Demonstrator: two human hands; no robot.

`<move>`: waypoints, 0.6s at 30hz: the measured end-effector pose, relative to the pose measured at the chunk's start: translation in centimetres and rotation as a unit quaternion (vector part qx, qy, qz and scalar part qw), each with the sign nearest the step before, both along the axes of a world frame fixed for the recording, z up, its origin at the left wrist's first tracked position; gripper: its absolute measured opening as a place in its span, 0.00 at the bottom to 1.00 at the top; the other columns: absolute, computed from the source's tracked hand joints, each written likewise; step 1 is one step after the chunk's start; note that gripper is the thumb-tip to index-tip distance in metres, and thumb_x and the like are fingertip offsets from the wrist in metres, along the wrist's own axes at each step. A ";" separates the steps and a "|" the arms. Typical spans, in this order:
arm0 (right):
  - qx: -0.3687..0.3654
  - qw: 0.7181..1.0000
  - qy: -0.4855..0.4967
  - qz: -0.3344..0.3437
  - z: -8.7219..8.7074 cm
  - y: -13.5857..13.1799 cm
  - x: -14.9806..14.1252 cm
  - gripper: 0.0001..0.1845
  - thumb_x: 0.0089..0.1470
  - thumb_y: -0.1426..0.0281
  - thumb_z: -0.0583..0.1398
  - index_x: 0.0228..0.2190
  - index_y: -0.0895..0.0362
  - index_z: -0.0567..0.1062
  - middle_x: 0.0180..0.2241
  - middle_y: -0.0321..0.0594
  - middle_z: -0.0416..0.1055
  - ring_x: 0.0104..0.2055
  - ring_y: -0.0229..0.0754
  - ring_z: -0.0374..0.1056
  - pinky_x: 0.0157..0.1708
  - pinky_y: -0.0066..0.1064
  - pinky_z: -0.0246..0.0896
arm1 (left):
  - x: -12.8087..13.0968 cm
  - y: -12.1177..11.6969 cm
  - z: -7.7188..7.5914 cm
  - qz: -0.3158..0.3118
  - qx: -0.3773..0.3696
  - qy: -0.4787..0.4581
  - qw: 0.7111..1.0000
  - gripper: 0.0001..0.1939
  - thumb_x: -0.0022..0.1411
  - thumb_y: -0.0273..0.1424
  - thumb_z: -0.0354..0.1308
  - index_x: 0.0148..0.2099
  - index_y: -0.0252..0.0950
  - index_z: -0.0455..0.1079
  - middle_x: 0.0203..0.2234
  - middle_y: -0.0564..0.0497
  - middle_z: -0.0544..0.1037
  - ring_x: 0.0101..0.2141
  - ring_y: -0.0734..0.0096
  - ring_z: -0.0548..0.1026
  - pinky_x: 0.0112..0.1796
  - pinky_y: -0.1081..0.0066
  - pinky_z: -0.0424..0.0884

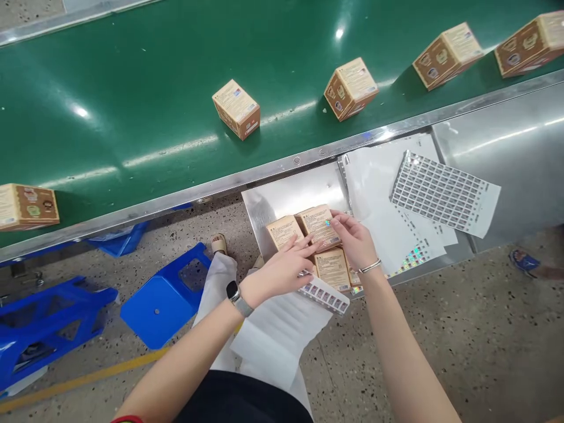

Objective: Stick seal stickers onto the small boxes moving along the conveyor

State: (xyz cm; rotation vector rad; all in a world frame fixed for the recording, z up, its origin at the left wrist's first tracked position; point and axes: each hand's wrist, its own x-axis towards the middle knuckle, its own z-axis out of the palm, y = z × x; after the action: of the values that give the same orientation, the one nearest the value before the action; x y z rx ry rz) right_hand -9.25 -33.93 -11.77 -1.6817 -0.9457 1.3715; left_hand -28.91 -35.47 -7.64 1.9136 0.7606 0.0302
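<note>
Several small brown-and-cream cartons stand grouped on the metal side tray [282, 191]. My left hand [286, 267], with a watch at the wrist, reaches over them, its fingers extended onto the front-left carton [282, 230]. A strip of a sticker sheet [325, 295] sticks out from beneath that hand and appears held there. At the back-right carton [319, 226], my right hand [356, 239] has thumb and forefinger pinched on a small shiny sticker [327, 222] at the carton's top edge. Another carton [333, 270] sits nearer me, between both hands.
Cartons [351, 88] stand spaced along the green conveyor belt [145, 76], behind a metal rail. Right of the tray's cartons lie white backing sheets [374, 188] and a printed sticker sheet [440, 191]. Blue plastic stools [158, 305] are at lower left; someone's foot [526, 261] shows at right.
</note>
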 end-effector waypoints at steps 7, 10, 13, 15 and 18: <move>0.013 0.999 -0.032 0.017 -0.5 0.2 -0.1 0.21 0.45 0.49 0.65 0.28 0.54 0.73 0.47 0.47 0.75 0.48 0.50 0.72 0.50 0.46 0.67 | -0.3 0.1 0.3 0.008 -0.016 -0.003 1.000 0.08 0.64 0.25 0.56 0.33 0.35 0.75 0.68 0.49 0.56 0.68 0.56 0.50 0.67 0.50 0.41; 0.022 0.998 -0.047 0.021 -0.5 0.1 -0.2 0.20 0.47 0.50 0.64 0.29 0.54 0.73 0.46 0.47 0.75 0.47 0.49 0.72 0.48 0.45 0.68 | -0.4 0.1 0.4 0.011 -0.023 -0.002 1.000 0.09 0.64 0.24 0.56 0.32 0.35 0.75 0.68 0.49 0.56 0.69 0.57 0.48 0.67 0.50 0.41; 0.030 0.997 -0.063 0.023 -0.5 0.0 -0.4 0.19 0.49 0.50 0.63 0.29 0.54 0.73 0.45 0.47 0.76 0.45 0.49 0.73 0.46 0.44 0.69 | -0.3 0.1 0.7 0.017 -0.028 0.001 0.999 0.09 0.64 0.24 0.56 0.32 0.35 0.75 0.68 0.49 0.56 0.69 0.59 0.46 0.68 0.51 0.40; 0.037 0.996 -0.076 0.021 -0.5 0.0 -0.5 0.19 0.49 0.51 0.62 0.29 0.54 0.72 0.44 0.46 0.76 0.44 0.48 0.73 0.45 0.44 0.69 | -0.3 0.1 0.9 0.019 -0.032 0.002 0.999 0.09 0.64 0.23 0.56 0.32 0.36 0.75 0.68 0.49 0.55 0.69 0.59 0.45 0.68 0.51 0.40; 0.049 0.994 -0.102 0.013 -0.6 0.0 -0.8 0.18 0.49 0.52 0.62 0.29 0.54 0.72 0.43 0.47 0.75 0.43 0.48 0.73 0.45 0.45 0.69 | -0.3 0.2 1.1 0.020 -0.035 0.003 0.999 0.09 0.64 0.23 0.56 0.32 0.35 0.75 0.67 0.48 0.56 0.69 0.60 0.45 0.68 0.53 0.40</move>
State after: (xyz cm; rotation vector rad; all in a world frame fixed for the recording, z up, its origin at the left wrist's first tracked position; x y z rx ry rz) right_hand -10.01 -33.92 -12.38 -1.7622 -1.1345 1.1655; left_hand -29.17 -35.26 -6.53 1.8335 0.7934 0.0217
